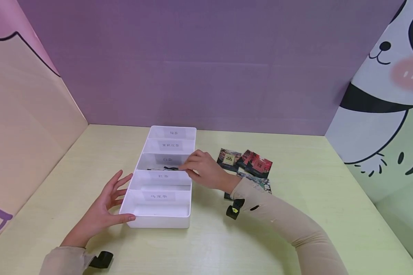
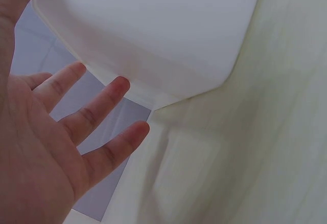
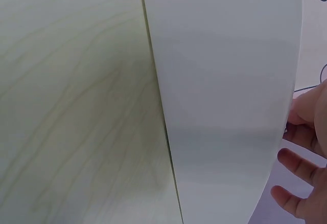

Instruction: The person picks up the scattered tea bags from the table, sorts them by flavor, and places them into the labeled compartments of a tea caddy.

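A long white divided box [image 1: 155, 221] stands on the table, each compartment bearing a paper label with Chinese characters. At its near left corner, my left hand [image 1: 107, 208] has its fingers spread along the side wall and its thumb over the front rim. My right hand [image 1: 206, 170] reaches over the right rim at the middle compartment. Its thumb and fingers pinch the end of a dark tea packet [image 1: 171, 168], of which only a thin strip shows above the divider. In the right wrist view, the box's outer wall [image 3: 225, 96] hides the compartment.
Right of the box lie several flat tea packets: a dark one with a gold label [image 1: 228, 159], overlapping red ones [image 1: 259, 166], and a green-blue patterned one [image 1: 261, 182] partly under my right forearm. A purple panel [image 1: 192, 76] rises behind the table [image 1: 296, 164].
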`<state>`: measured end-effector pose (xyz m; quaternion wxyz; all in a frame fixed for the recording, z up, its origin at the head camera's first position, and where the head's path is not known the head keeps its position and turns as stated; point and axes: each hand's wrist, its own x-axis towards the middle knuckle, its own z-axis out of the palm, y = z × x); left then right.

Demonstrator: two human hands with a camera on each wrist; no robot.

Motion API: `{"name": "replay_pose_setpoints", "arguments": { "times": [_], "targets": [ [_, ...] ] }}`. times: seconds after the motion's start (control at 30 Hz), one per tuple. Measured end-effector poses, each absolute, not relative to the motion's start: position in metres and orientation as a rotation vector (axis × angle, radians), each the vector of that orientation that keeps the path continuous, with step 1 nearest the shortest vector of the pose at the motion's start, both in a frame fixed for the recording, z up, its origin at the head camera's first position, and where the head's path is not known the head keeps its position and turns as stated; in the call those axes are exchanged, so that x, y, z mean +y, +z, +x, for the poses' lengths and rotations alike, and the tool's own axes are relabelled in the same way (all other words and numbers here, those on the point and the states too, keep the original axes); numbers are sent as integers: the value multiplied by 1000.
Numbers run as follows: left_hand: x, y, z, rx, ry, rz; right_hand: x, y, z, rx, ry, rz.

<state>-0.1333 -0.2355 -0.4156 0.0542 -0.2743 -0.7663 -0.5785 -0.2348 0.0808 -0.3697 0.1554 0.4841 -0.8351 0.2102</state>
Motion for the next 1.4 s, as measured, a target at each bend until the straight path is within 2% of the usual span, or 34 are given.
{"name": "replay_pose_setpoints", "arguments": {
  "times": [0.63, 1.03, 1.4],
  "targets": [
    [-235, -414, -130, -2337, -1759, -821, 105, -366, -237, -2373, 603, 1418],
    [-236, -416, -129, -2346, -1768, -792, 162, -370, -245, -2548, 589, 1277],
    [-237, -417, -130, -2336, -1773, -806, 219, -388, -249, -2640, 574, 1125]
  ]
}}
